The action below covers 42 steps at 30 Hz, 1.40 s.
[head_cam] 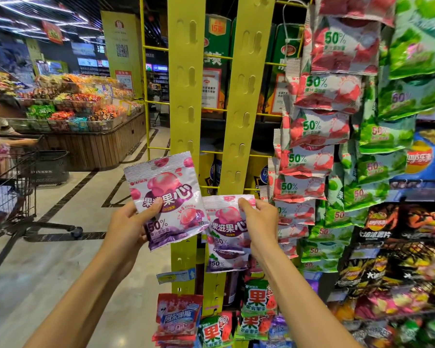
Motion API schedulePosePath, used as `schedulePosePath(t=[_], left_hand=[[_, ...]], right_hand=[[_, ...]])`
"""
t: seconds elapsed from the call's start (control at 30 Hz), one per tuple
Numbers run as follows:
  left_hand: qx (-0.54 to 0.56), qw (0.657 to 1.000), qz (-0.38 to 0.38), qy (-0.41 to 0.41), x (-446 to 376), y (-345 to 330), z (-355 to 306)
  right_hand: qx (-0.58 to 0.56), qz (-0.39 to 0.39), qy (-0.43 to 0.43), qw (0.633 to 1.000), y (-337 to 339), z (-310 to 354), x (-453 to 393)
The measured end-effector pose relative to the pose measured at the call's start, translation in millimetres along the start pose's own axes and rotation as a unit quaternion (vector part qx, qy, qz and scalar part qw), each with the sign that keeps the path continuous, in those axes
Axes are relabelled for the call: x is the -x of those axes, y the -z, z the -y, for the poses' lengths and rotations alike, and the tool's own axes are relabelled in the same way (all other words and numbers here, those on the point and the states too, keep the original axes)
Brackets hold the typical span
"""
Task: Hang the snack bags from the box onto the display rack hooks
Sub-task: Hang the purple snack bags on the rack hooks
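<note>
Two yellow hanging strips (246,101), upright, side by side, mostly bare. My two forearms, raised forward before them. Left hand (128,222): fingers clamped on one purple snack bag (165,197) by its lower left corner, bag tilted, overlapping the left strip. Right hand (259,217): fingers pinched on the top edge of a second purple bag (226,227) at the right strip.

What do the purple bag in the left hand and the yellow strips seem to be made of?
Purple bag: likely glossy plastic film; it glints, wrinkles, and has a crimped top edge. Yellow strips: matte, flat, with punched slots; thin plastic or card, unclear which.
</note>
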State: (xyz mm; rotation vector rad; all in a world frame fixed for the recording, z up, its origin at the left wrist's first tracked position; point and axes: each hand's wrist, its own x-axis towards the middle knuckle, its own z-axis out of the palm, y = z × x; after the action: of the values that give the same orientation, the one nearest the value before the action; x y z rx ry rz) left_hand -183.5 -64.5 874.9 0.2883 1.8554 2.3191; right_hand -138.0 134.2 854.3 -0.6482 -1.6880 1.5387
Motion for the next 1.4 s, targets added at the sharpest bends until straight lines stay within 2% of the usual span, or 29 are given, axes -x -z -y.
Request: schedulePosePath(t=[0.17, 0.3, 0.47, 0.7, 0.93, 1.2, 1.4], left_hand=[[0.000, 1.000, 0.001, 0.006, -2.3, -0.6, 2.0], [-0.005, 1.000, 0.002, 0.009, -3.5, -1.0, 3.9], [-0.009, 1.000, 0.001, 0.015, -5.3, -3.3, 9.5], [-0.013, 1.000, 0.012, 0.009, -4.3, -2.4, 12.5], [-0.021, 1.000, 0.014, 0.006, -4.2, -3.0, 10.3], [-0.023, 1.000, 0.015, 0.010, 0.3, -5.0, 15.4], [-0.021, 1.000, 0.021, 0.005, -2.7, -6.7, 17.1]], right_hand=[[-0.072, -0.028, -0.066, 0.995, -5.0, -1.0, 1.3], [-0.086, -0.075, -0.062, 0.991, -8.5, 7.1, -0.2], [-0.025, -0.114, -0.048, 0.992, -16.1, 6.5, -3.4], [-0.003, -0.113, -0.077, 0.991, -12.6, -12.8, 6.1], [-0.076, -0.116, 0.005, 0.990, -14.3, -0.9, 2.2], [0.029, -0.145, 0.016, 0.989, -17.0, -12.3, -7.0], [0.050, -0.145, 0.011, 0.988, -14.3, -21.3, -5.7]])
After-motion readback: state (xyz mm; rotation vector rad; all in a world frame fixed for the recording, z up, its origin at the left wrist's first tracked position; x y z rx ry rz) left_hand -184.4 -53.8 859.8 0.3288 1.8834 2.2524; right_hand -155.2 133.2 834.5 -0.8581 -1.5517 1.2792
